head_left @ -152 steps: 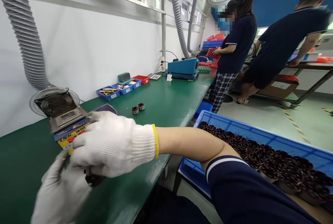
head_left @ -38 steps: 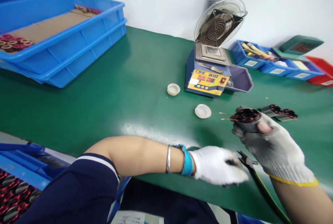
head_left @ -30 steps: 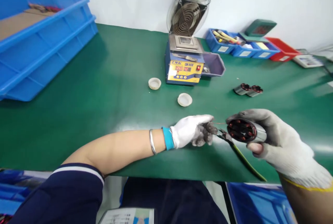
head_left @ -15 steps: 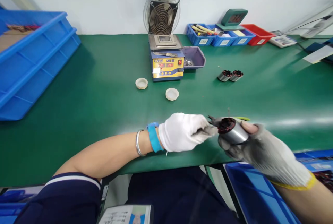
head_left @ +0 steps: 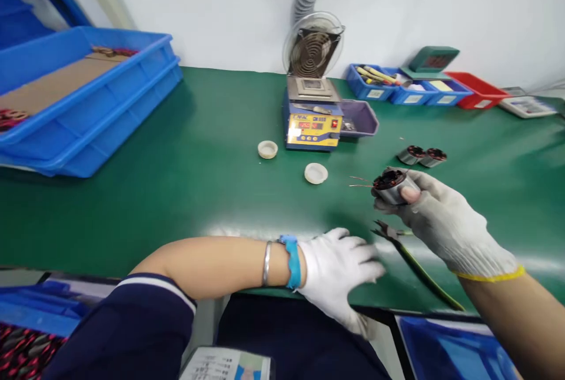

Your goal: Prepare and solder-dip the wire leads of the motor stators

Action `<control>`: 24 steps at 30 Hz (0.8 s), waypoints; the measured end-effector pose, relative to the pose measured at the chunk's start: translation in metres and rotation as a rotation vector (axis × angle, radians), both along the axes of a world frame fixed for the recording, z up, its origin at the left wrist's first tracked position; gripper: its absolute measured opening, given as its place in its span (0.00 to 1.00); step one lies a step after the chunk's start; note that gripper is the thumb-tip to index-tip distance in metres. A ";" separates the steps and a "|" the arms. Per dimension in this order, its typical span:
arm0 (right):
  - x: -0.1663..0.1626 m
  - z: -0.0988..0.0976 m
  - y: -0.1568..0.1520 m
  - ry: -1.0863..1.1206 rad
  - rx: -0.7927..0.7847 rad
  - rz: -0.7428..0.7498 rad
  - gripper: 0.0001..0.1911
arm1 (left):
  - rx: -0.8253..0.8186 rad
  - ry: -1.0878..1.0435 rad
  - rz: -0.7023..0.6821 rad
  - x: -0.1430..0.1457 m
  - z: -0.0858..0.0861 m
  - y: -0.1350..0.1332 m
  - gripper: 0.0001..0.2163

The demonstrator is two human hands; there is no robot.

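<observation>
Stator [head_left: 391, 185] in right hand [head_left: 441, 224], above bench [head_left: 176, 192]

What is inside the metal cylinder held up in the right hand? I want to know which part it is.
The metal cylinder in the right hand shows reddish copper windings at its open end, two thin wires sticking out leftward. Deeper inside is hidden.

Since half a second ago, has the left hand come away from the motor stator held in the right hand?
Yes. The left hand has dropped back toward the near edge of the green table, open and apart from the stator that the right hand holds up.
</observation>
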State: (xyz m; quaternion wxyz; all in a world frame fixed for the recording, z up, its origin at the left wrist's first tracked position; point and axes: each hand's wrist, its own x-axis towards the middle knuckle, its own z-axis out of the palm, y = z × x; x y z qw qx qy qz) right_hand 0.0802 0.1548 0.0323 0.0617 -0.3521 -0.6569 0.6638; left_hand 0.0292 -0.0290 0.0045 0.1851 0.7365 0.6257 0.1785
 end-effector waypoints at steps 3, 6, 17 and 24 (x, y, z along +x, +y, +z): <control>-0.031 -0.009 -0.008 -0.021 0.097 0.000 0.40 | 0.019 0.063 -0.058 0.001 -0.009 -0.004 0.39; -0.054 -0.020 -0.018 -0.100 0.152 0.000 0.32 | -0.010 0.059 -0.069 -0.002 -0.012 -0.003 0.37; -0.066 -0.028 -0.018 -0.237 0.266 0.075 0.29 | -0.120 -0.010 -0.095 -0.012 -0.003 0.006 0.33; -0.068 -0.025 -0.009 -0.286 1.190 0.297 0.30 | -0.087 -0.020 -0.087 -0.013 -0.008 0.006 0.32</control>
